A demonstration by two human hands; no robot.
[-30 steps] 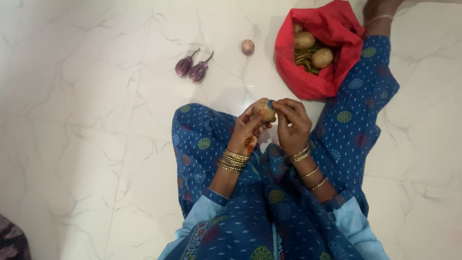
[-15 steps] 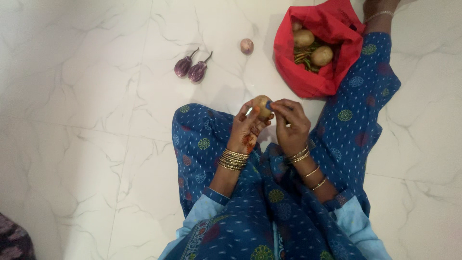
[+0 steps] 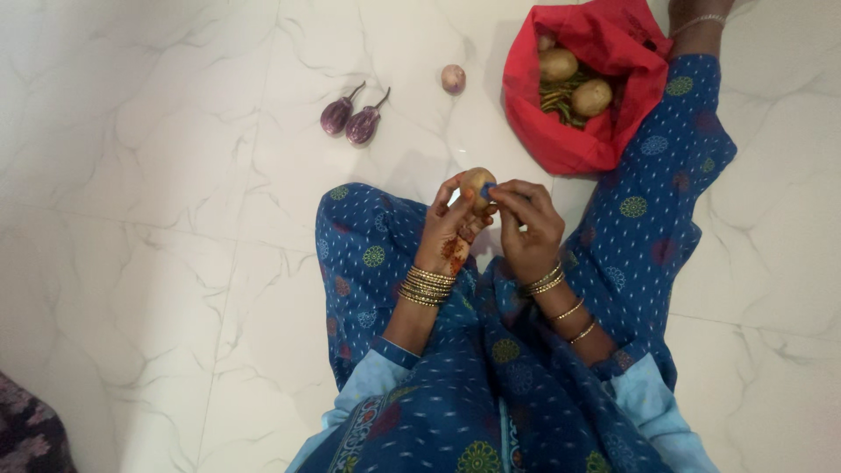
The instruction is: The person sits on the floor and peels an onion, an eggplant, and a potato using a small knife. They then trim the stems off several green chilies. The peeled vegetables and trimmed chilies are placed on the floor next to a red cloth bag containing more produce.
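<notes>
Since the earlier frame, both hands have lifted the potato [image 3: 477,184] slightly farther out over the floor and turned it a little, while the rest of the scene lies as before. The left hand [image 3: 451,229] is curled around the potato, fingers wrapped on its near and left side, grasping it above the white marble floor [image 3: 175,219] just past the person's folded knee. The right hand [image 3: 528,223] is closed in a pinch around a small blue tool [image 3: 489,186], whose tip presses against the right side of the potato; whether it is a peeler or a knife cannot be told. Toward the floor's far edge lie two purple eggplants [image 3: 350,118] side by side, and a small onion [image 3: 453,79] rests well apart to their right. Near the far right corner, a red bag [image 3: 569,140] sits open with two more potatoes [image 3: 574,81] and green beans inside.
</notes>
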